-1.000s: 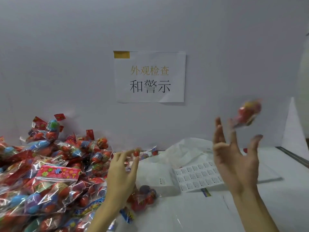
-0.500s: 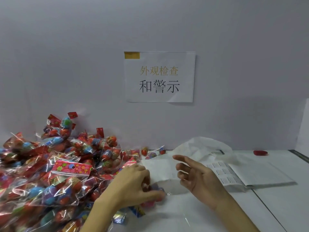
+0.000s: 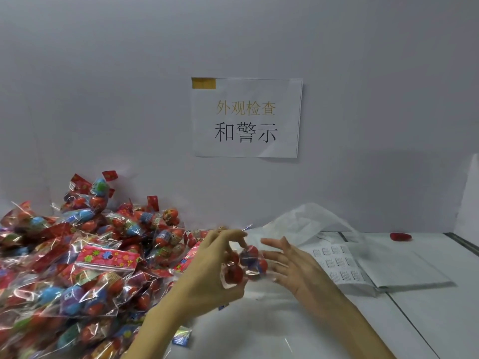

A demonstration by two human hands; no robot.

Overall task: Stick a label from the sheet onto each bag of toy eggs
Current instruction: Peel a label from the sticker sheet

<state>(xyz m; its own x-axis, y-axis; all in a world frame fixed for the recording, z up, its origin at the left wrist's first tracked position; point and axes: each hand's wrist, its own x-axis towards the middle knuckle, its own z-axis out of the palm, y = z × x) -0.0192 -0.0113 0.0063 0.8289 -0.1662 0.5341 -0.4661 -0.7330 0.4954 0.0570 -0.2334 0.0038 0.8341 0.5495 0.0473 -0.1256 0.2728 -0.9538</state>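
New bag [image 3: 245, 265] now coming up off the bench [image 3: 324, 332]
Left hand [image 3: 207, 270] grip holding it; right hand [image 3: 298, 270] wide, nearing; label sheet [image 3: 337, 263] waiting untouched

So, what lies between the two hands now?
In the head view, a clear bag of toy eggs: the left hand holds it, and the open right hand is beside it.

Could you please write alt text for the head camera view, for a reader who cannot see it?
A person's left hand holds a clear bag of toy eggs above a white table, the open right hand beside it. A heap of similar bags lies left, a label sheet right.
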